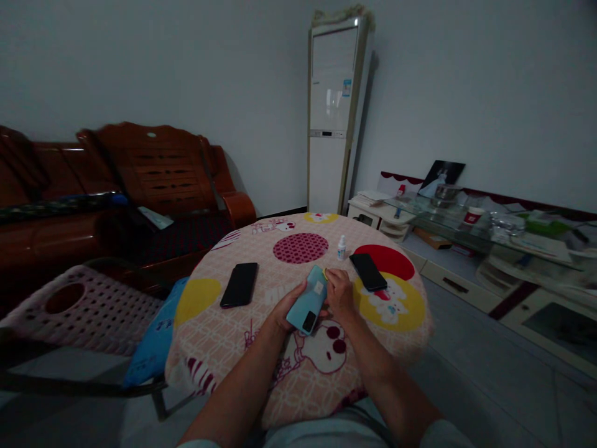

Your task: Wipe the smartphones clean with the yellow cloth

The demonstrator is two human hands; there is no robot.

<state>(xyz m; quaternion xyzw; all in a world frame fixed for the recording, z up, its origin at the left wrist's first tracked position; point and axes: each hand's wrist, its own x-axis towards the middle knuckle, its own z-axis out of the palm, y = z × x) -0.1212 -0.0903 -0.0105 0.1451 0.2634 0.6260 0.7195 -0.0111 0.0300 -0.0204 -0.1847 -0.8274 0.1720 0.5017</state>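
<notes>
Head view shows the left hand (285, 309) and the right hand (339, 294) both closed around a light blue phone (308, 304), held just above the tabletop (298, 373). It looks thin, stiff, smooth and likely slippery, and it may break if dropped; the long edges seem safest to grip; its back faces up, with a dark camera patch at the near end and a small sticker; black phones lie off to each side.

Dim room with plain grey walls (186, 56) and a pale tiled floor (485, 373). A carved wooden sofa (153, 168) stands at left, a white floor-standing air conditioner (332, 118) in the corner, and a low glass-topped cabinet (508, 249) along the right wall.
</notes>
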